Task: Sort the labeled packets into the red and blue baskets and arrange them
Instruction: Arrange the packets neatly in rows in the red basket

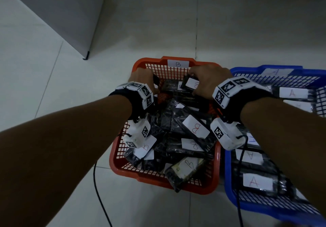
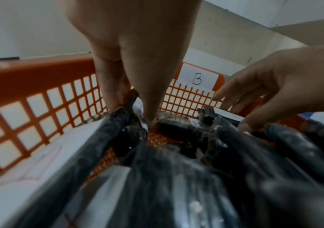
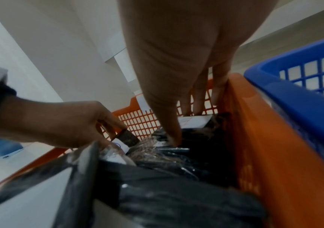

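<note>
A red basket [image 1: 176, 186] labelled B holds a heap of black packets with white B labels [image 1: 195, 128]. To its right, the blue basket [image 1: 228, 173] holds packets labelled A [image 1: 254, 181]. In the far left corner of the red basket, my left hand [image 1: 148, 82] pinches the upper edge of a black packet [image 2: 127, 106] standing on its edge. My right hand [image 1: 195, 83] is at the far right of the red basket. Its thumb and fingers grip a B packet [image 1: 191, 82], whose white label [image 3: 194, 121] shows between them.
Both baskets sit side by side on a pale tiled floor [image 1: 158, 32]. A grey cabinet [image 1: 70, 14] stands at the back left. Black cables [image 1: 98, 191] run from my wrists down over the floor and the blue basket.
</note>
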### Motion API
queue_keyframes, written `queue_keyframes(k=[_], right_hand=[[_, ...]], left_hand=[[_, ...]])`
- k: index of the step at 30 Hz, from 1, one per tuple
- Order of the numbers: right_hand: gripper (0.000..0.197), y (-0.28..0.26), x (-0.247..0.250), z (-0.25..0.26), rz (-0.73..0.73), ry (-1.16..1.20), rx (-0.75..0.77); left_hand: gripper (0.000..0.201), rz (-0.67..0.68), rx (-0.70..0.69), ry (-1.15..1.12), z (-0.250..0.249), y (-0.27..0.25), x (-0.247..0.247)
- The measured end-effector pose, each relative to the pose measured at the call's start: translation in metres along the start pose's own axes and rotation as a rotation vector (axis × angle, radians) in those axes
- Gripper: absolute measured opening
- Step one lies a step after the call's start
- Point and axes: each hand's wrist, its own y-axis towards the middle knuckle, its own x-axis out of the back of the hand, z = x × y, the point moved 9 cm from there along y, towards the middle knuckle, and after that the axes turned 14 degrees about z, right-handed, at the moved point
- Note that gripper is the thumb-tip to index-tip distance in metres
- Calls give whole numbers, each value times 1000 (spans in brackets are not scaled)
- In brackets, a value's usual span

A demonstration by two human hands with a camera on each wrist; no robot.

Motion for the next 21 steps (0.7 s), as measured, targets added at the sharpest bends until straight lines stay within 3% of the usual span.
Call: queue_keyframes(k=[4,7,9,14,17,19,21], right_hand=[[35,3,-2,5,-36,10,53],[42,6,-13,4,92,95,59],[42,3,-11,3,101,149,61],[30,-19,6,6,-15,265,80],[21,-36,1,10,38,353,72],[21,-48,-7,16,118,374,81],[36,-59,-17,17,204,389,52]], left_hand=[[30,46,16,18,-6,-3,-5],[62,67,93,-50,4,-4,-11],[73,88,91,-102,11,-1,-14],[20,181,51,70,7,-4,-24],[23,269,114,64,11,-13,-33],[34,234,85,65,9,-16,-28],[29,155,-5,82,-2,-21,-17]])
